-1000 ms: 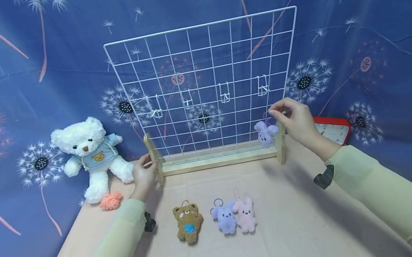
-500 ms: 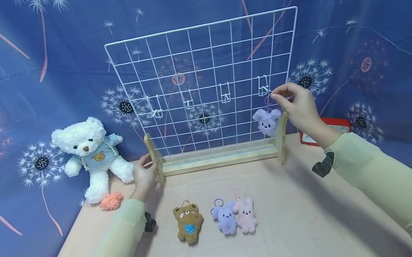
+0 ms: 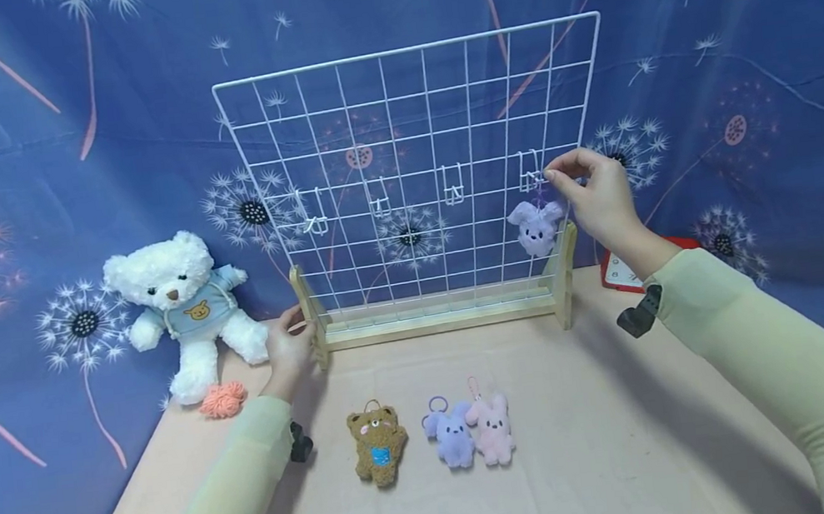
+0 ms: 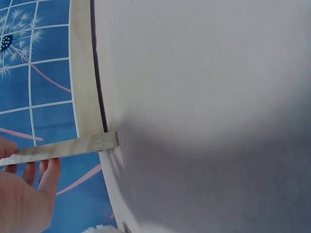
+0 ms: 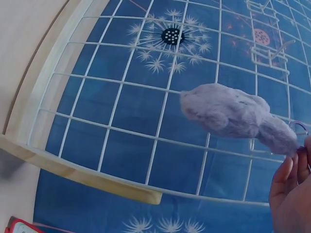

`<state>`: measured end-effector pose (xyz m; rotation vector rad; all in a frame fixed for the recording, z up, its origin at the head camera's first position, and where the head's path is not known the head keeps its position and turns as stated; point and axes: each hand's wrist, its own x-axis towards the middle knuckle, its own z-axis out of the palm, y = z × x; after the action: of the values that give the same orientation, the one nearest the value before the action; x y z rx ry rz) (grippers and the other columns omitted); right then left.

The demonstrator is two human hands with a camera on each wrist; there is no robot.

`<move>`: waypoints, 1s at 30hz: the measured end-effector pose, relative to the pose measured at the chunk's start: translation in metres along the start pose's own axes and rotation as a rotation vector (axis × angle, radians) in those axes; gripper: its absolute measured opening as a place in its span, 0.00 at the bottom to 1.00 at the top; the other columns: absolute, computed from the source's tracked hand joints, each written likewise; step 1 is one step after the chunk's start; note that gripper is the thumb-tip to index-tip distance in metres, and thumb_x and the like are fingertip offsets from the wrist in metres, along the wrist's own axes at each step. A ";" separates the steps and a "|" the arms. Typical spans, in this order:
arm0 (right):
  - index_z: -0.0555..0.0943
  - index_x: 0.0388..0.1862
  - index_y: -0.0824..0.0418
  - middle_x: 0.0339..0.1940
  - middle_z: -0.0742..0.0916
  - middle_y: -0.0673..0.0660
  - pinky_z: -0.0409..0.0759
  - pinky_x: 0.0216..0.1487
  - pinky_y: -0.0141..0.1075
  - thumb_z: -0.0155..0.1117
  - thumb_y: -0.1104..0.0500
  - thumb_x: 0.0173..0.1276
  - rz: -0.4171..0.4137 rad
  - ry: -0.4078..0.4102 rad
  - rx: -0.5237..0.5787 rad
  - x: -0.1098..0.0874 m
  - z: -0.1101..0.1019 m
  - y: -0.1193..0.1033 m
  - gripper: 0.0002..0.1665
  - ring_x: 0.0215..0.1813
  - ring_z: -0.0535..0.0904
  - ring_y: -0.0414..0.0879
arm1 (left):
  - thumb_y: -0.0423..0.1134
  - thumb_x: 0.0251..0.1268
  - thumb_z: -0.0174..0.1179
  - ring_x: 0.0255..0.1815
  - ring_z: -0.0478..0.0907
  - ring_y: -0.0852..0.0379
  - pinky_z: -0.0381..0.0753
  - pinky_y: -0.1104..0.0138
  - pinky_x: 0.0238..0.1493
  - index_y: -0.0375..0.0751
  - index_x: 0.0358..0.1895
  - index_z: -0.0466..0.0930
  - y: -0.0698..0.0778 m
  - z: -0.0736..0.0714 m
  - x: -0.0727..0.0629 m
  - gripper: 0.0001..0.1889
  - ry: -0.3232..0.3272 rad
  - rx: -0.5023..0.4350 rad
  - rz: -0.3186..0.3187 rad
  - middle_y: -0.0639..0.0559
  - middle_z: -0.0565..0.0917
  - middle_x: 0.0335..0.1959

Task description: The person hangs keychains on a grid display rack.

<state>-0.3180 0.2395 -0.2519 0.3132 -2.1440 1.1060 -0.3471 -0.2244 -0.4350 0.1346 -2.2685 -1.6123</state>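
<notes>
The right hand (image 3: pixel 597 202) pinches the thin loop of the purple bunny (image 3: pixel 535 228), which dangles just under the rightmost hook (image 3: pixel 529 171) of the wire grid (image 3: pixel 413 123). By its look the bunny is light, soft plush that will swing freely — so the loop is the place to hold it, not the squashy body. The left hand (image 3: pixel 288 352) has its fingers wrapped on the wooden post (image 3: pixel 306 306) — a stiff, sure hold.
</notes>
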 end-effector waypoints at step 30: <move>0.84 0.50 0.66 0.38 0.84 0.51 0.73 0.32 0.23 0.63 0.52 0.77 0.115 0.004 -0.010 0.020 0.020 0.024 0.18 0.38 0.75 0.35 | 0.28 0.71 0.58 0.61 0.79 0.34 0.81 0.48 0.62 0.32 0.70 0.73 -0.003 0.000 0.000 0.25 -0.007 -0.015 0.015 0.31 0.79 0.62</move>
<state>-0.3537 0.2402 -0.2612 0.1844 -2.1861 1.1592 -0.3477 -0.2254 -0.4373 0.1080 -2.2567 -1.6242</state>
